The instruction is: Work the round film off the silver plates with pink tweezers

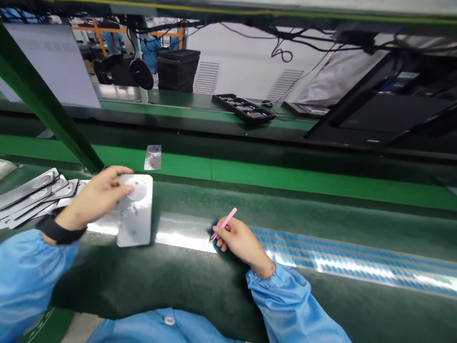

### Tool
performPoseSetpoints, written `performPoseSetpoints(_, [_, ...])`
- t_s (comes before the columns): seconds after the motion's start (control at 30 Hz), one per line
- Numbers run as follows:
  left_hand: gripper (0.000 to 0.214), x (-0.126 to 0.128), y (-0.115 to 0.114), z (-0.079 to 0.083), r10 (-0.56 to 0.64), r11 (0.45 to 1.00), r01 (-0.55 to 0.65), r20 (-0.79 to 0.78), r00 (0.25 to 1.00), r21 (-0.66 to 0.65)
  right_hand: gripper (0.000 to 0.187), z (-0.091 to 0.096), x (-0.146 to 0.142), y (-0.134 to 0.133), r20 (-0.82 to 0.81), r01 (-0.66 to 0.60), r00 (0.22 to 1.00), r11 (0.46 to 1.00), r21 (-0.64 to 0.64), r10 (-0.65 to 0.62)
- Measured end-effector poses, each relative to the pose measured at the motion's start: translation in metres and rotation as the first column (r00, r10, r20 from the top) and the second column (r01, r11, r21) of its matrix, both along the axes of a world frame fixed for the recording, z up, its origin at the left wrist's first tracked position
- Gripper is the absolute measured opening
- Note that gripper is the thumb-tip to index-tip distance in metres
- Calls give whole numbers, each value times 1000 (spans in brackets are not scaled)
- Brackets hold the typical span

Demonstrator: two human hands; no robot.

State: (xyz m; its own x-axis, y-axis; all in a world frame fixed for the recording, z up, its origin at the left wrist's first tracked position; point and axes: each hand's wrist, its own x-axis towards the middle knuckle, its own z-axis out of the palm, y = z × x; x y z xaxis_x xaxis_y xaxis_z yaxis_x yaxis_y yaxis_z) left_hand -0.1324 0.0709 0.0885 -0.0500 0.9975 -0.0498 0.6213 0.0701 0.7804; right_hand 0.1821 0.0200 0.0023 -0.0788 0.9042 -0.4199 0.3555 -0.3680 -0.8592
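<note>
My left hand (102,195) grips a silver phone-sized metal plate (134,224) by its upper left edge. The plate has a round disc near its top, and my thumb lies at that disc. My right hand (237,238) is closed around slim pink tweezers (227,220), their dark tip pointing down and left over a shiny clear strip (185,231). To the right of this hand, the strip carries rows of small blue stickers (342,259). Part of the strip is hidden under my right hand.
Several similar metal plates (32,195) lie overlapped at the left. One more silver plate (153,157) rests on the green band behind. A slanted green post (53,105) rises near my left hand. Black trays (246,108) and a dark monitor-like panel (400,114) stand farther back.
</note>
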Motion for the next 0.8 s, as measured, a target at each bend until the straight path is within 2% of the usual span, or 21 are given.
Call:
performPoseSetpoints(0.1, [42,45,-15,-33,-218,960,252,236,947,-124,11,2,0,0,16,-15,1000,1000,-14,15])
performPoseSetpoints(0.13, [38,58,-19,-44,-267,937,313,265,927,-152,11,3,0,0,20,-22,1000,1000,-17,22])
performPoseSetpoints(0.2, [29,81,-26,-63,-344,906,379,195,918,-188,12,2,1,-1,23,-32,999,999,-16,32])
performPoseSetpoints(0.27, [25,95,-31,-76,-406,894,405,32,913,-192,14,-2,2,-1,15,-32,999,999,-12,32])
performPoseSetpoints(0.37, [26,102,-37,-85,-490,872,479,-191,850,-104,21,-10,4,0,-39,-10,999,1000,-12,9])
performPoseSetpoints(0.5, [39,101,-44,-90,-574,800,599,-350,740,-44,35,-15,8,1,-167,23,986,999,-37,-28])
performPoseSetpoints(0.63, [46,100,-49,-95,-595,774,633,-378,709,-30,39,-2,9,-1,-175,54,983,998,-23,-57])
performPoseSetpoints(0.8, [46,99,-50,-99,-592,767,641,-366,718,18,29,14,-9,2,-81,36,996,998,46,-33])
